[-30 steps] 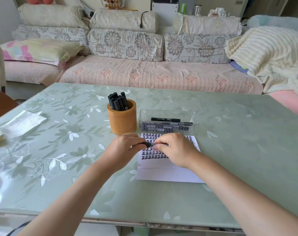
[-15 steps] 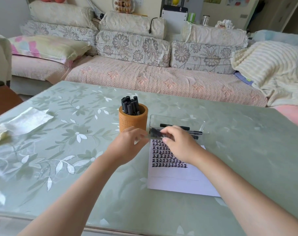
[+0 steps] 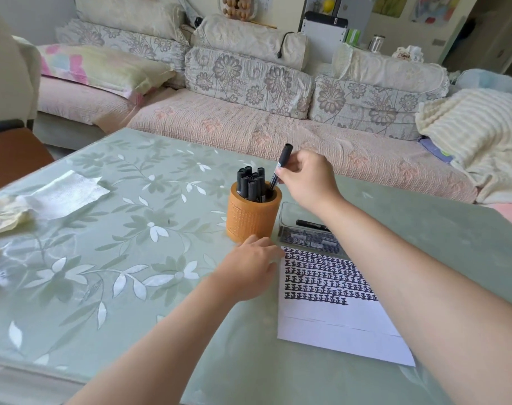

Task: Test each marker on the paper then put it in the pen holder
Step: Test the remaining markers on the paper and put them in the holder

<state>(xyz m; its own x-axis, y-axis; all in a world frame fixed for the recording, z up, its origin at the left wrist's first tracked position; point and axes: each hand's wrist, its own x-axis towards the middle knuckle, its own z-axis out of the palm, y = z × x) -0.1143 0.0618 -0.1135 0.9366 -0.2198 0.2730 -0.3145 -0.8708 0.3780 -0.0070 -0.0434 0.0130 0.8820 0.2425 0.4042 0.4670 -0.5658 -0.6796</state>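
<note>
One-handed, pinching the marker point(image 3: 282, 159) mid-barrel in right hand point(image 3: 304, 182), holding it near-upright with its lower end just inside the pen holder point(image 3: 250, 217) rim for a clean drop, resting left hand point(image 3: 249, 273) relaxed and empty just in front of that holder.

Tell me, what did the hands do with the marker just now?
The right hand carried the marker from over the paper up to the pen holder, and its lower end is now at the rim. The left hand let go and rests on the table beside it. Paper, pen holder and clear box stayed put.
</note>
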